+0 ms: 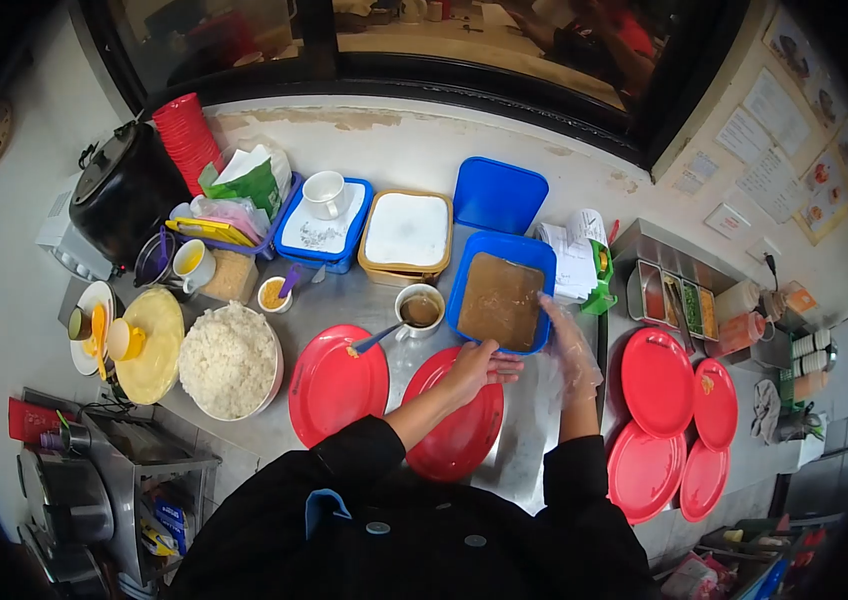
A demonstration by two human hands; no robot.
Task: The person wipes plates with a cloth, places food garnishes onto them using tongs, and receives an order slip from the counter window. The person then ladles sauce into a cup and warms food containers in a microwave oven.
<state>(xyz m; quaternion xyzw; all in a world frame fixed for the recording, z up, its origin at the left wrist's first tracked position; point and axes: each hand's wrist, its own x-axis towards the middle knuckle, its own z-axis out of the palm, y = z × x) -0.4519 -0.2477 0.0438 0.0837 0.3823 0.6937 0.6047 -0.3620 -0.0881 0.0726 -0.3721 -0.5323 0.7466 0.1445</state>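
A blue container (501, 300) of brown liquid stands toward the back of the steel counter. My bare left hand (478, 370) is at its front left corner, thumb by the rim and fingers below the edge. In a clear plastic glove, my right hand (571, 352) holds the right side, fingertips at the rim. Just left of the container is a white cup (419, 310) with brown liquid. Below my left forearm lies a red plate (457, 430); another red plate (339, 390), left of it, has a blue-handled utensil (374, 340) across its edge.
A heaped bowl of rice (229, 362) sits at the left, beside a yellowish round lid (151, 350). Behind are two tubs of white powder (407, 230) and an upright blue lid (501, 195). Several red plates (658, 380) and a topping tray (679, 300) are at the right.
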